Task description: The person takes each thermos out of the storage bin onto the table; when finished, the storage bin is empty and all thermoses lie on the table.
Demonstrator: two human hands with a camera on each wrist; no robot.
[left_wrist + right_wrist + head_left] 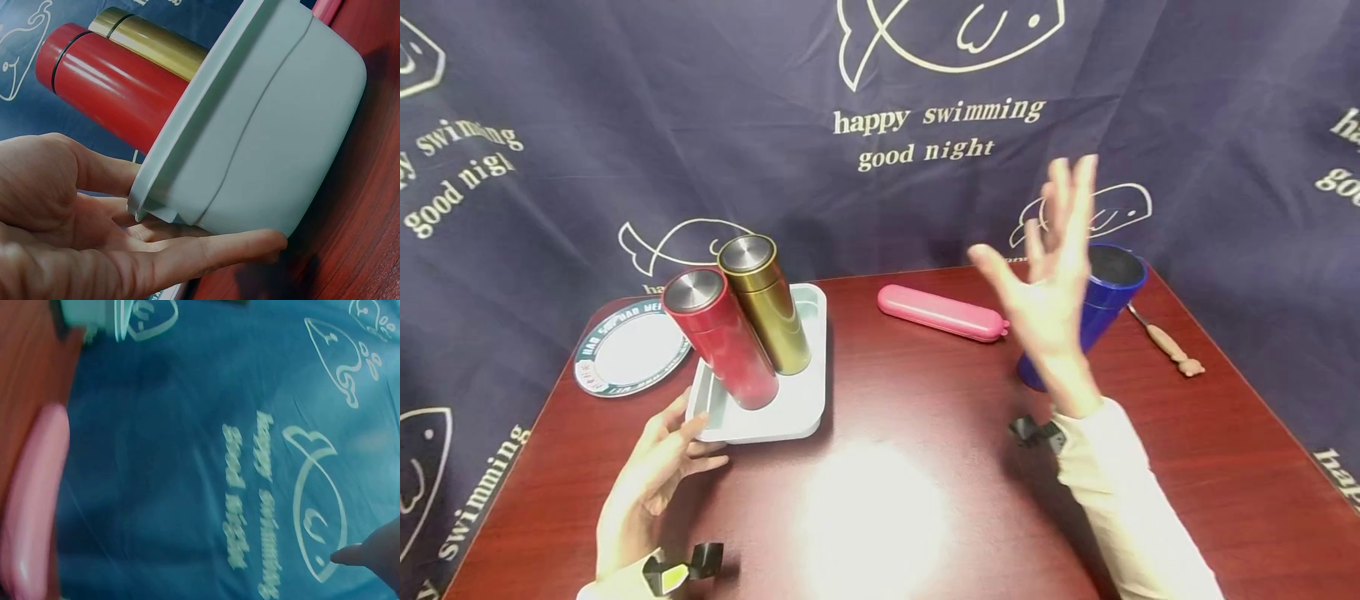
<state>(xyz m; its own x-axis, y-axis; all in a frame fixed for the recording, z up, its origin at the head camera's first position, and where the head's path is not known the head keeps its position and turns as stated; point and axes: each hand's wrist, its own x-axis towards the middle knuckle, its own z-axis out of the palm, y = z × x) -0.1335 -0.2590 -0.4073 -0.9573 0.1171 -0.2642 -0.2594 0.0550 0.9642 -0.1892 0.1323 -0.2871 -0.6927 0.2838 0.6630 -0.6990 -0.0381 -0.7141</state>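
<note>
A pale green plastic tray [805, 421] is at the table's left middle, its side wall [294, 125] facing the left wrist camera. A red thermos [730, 350] and a gold thermos [775, 308] stand upright inside it, side by side. My left hand [658, 458] grips the tray's near left corner, thumb at the rim and other fingers beneath. Off to the right my right hand [1048, 300] is raised with fingers spread, holding nothing. It partly hides a blue tumbler [1112, 283] behind it. In the right wrist view only one fingertip [350, 555] shows.
A pink oblong case [943, 312] lies at the table's back middle. Left of the tray sits a white plate with a lettered teal rim [591, 367]. A utensil with a wooden animal-tipped handle [1168, 343] lies right of the tumbler. Dark blue printed cloth [775, 150] hangs behind.
</note>
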